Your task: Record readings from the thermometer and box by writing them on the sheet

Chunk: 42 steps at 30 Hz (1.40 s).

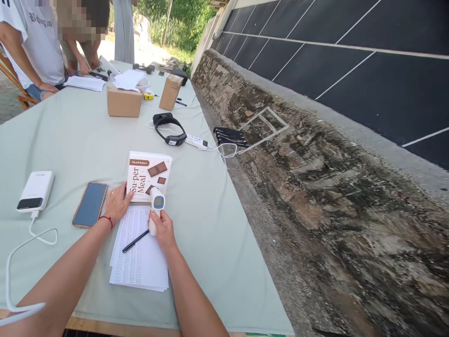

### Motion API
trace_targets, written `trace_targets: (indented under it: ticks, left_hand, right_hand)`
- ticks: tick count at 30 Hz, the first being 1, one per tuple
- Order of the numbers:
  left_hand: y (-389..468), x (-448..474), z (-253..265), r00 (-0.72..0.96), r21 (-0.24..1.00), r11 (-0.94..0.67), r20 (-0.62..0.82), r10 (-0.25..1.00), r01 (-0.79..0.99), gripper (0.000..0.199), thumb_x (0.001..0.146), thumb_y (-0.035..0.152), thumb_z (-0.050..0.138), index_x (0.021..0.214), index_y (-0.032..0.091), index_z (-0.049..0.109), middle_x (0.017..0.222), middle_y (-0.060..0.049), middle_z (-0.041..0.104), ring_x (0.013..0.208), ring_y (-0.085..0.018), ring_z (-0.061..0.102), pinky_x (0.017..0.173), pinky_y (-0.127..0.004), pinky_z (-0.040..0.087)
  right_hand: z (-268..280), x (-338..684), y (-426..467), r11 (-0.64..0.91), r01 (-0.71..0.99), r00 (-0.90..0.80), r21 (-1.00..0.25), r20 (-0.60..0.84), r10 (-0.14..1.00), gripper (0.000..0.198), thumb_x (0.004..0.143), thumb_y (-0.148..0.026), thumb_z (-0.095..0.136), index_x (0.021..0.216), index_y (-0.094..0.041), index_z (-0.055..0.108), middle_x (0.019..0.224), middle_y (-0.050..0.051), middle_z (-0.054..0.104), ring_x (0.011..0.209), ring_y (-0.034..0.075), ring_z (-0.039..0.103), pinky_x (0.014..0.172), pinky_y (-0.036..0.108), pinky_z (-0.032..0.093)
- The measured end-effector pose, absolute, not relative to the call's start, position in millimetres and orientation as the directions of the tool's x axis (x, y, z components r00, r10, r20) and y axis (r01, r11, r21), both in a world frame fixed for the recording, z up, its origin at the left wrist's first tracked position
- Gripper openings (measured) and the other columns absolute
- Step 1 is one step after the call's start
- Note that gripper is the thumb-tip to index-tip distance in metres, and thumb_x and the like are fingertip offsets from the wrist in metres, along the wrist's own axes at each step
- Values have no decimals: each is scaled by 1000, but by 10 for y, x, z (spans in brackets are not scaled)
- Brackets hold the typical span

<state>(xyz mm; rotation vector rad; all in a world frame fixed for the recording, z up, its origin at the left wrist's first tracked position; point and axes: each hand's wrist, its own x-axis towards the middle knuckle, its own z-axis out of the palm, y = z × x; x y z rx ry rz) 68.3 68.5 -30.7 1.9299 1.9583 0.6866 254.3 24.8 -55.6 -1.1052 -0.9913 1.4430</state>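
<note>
A white "Su-per Meal" box [140, 164] with chocolate pieces printed on it stands on the cloth. My left hand [117, 205] grips its lower left edge, thumb on the front and the other fingers partly hidden at the side. In my right hand [164, 229] is a white infrared thermometer [158, 192], held upright by the handle with its small screen facing me. Its head overlaps the lower right of the box in view; I cannot tell whether they touch. Below lie printed sheets [140, 271] with a black pen [135, 242] across them.
Left of my hand lie a smartphone [90, 204] and a cabled white power bank [35, 189]. Beyond the box are a black headset [171, 131], cardboard boxes [123, 102] and papers [129, 79]. People [38, 47] are at the far left. A stone wall [308, 187] runs along the right.
</note>
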Motion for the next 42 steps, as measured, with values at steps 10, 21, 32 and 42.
trace_targets:
  ticks: [10, 21, 32, 42]
  left_hand:
    - [684, 672, -318, -51, 534, -24, 124, 991, 845, 56, 102, 49, 28, 144, 17, 46, 128, -15, 67, 124, -33, 57, 109, -49, 37]
    - [692, 643, -337, -48, 549, -45, 153, 987, 835, 55, 102, 53, 28, 139, 18, 49, 124, -14, 68, 119, -32, 59, 107, -49, 39]
    - [701, 623, -293, -49, 537, -40, 151, 987, 843, 59, 100, 54, 27, 139, 15, 49, 123, -15, 68, 115, -35, 59, 103, -51, 41]
    - [738, 595, -244, -46, 537, -47, 159, 986, 842, 56, 98, 53, 31, 137, 17, 51, 116, -14, 71, 111, -35, 62, 102, -51, 43]
  right_hand:
    - [-425, 2547, 229, -139, -205, -92, -969, -122, 988, 42, 71, -59, 73, 80, -21, 59, 63, -3, 58, 57, 13, 49, 56, 27, 40]
    - [-272, 2661, 81, -59, -196, 45, -979, -69, 997, 38, 74, -54, 73, 88, -20, 65, 63, -3, 56, 64, 15, 51, 58, 27, 42]
    - [28, 2772, -73, 1, -240, 144, -971, -34, 989, 40, 72, -50, 75, 98, -20, 68, 87, 3, 68, 78, 18, 58, 71, 30, 49]
    - [241, 2925, -187, 76, -247, 184, -966, 30, 982, 34, 75, -52, 72, 86, -20, 66, 70, 0, 57, 63, 14, 47, 61, 29, 43]
